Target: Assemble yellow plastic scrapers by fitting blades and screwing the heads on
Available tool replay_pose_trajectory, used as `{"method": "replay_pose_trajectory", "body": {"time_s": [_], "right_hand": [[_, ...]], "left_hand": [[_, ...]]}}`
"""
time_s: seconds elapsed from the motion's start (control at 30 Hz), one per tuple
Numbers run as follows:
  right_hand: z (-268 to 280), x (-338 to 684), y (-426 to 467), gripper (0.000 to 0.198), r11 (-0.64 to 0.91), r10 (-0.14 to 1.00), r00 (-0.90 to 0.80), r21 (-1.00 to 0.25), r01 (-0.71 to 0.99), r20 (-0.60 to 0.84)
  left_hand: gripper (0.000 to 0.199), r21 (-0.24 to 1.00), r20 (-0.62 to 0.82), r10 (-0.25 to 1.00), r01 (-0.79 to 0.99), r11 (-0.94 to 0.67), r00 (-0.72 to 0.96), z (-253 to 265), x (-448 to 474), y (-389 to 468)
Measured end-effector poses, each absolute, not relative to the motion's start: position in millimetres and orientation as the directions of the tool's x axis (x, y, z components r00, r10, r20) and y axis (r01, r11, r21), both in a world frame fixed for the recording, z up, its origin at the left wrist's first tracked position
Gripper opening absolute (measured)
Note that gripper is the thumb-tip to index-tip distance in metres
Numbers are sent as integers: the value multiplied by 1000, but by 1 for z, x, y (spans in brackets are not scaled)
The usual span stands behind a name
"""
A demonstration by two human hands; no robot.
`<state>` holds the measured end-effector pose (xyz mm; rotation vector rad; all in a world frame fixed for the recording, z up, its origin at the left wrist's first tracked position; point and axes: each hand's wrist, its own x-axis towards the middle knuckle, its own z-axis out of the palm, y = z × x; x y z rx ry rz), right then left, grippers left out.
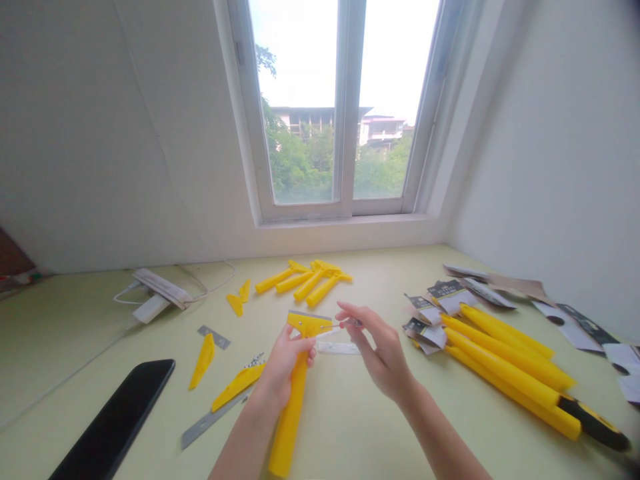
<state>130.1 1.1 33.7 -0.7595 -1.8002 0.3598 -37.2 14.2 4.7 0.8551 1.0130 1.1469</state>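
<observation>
My left hand is closed around the neck of a yellow scraper, whose long handle points toward me. A thin metal blade edge runs along the top of its head, and small screws show on the head's face. In my right hand is a small screwdriver, pinched between thumb and fingers, its thin shaft reaching the right end of the scraper head. Most of its handle is hidden by the fingers. Left of my left hand lie a yellow blade cover, a long metal blade and a pile of small screws.
Several short yellow scraper handles lie at the back. Yellow scrapers with card labels are stacked at right, beside loose packaging. A black phone and a white power strip lie at left. A window stands behind.
</observation>
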Motion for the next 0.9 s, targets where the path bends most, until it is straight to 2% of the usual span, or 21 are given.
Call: {"method": "replay_pose_trajectory", "body": {"time_s": [0.4,0.7,0.9], "right_hand": [[35,128,3,10,707,655,-67,-579,405,753],[31,129,3,18,679,688,-15,-636,367,726],[27,129,5,21,673,704,74,-696,251,707]], "left_hand": [[31,936,-165,977,-290,198,135,-1,-38,14],[27,928,-187,975,-305,215,118,0,-37,14],[25,921,-183,971,-320,224,153,3,-37,12]]}}
